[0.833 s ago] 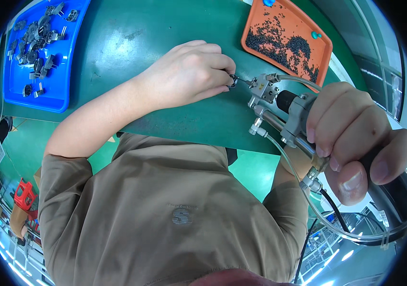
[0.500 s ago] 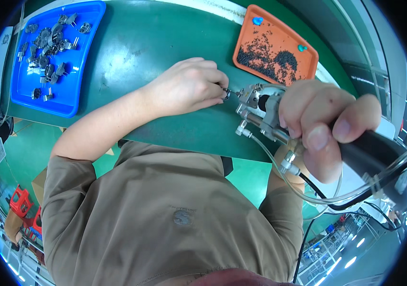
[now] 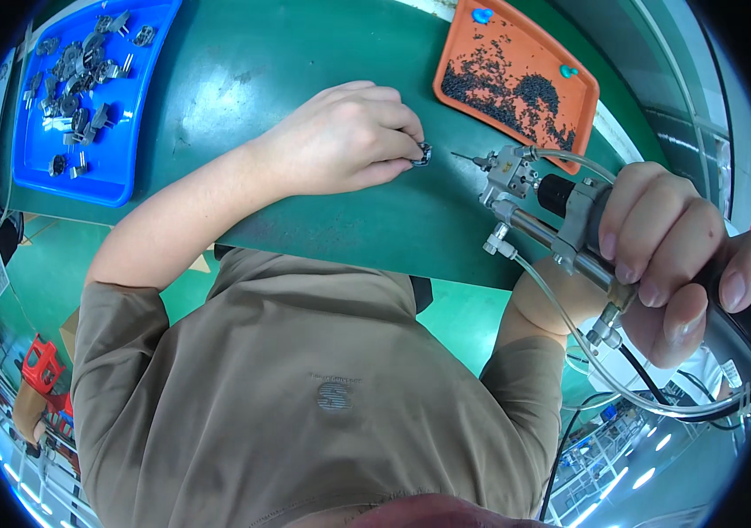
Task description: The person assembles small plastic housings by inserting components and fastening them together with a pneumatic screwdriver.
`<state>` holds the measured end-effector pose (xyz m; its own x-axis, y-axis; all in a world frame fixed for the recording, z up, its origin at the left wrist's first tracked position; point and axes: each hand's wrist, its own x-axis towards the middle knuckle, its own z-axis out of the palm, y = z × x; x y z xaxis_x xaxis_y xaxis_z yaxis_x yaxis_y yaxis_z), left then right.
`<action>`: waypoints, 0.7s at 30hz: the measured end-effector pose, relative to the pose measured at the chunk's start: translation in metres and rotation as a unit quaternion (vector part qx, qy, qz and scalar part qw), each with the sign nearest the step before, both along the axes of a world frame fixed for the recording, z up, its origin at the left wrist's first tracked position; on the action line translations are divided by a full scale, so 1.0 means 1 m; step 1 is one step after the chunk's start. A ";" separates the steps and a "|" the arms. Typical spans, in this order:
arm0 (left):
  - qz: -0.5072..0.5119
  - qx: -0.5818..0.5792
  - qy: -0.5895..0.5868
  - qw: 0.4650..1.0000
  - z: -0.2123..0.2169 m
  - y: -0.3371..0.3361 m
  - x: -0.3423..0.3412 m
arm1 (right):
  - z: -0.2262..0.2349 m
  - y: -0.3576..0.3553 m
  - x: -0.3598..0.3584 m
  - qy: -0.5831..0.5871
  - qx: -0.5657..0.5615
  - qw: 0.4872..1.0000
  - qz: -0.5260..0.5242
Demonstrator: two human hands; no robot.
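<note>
My left hand rests on the green table and pinches a small dark metal part between its fingertips. My right hand grips a powered screwdriver tool with a metal head, a thin bit and clear hoses. The bit tip points left and stands a short gap to the right of the small part, not touching it.
A blue tray with several small metal parts lies at the far left. An orange tray of tiny dark screws sits at the far right. Clear tubing and a black cable trail from the tool below my right hand.
The tool's tip was against the part in my left hand; now it has drawn back to the right, leaving a gap. My left hand still holds the part.
</note>
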<state>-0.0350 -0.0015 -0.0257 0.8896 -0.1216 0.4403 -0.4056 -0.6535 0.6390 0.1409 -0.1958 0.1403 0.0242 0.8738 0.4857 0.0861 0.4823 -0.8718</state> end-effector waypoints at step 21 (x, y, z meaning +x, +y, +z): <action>-0.008 0.001 0.009 1.000 -0.003 -0.003 -0.003 | -0.019 0.017 -0.015 -0.010 -0.002 0.998 0.058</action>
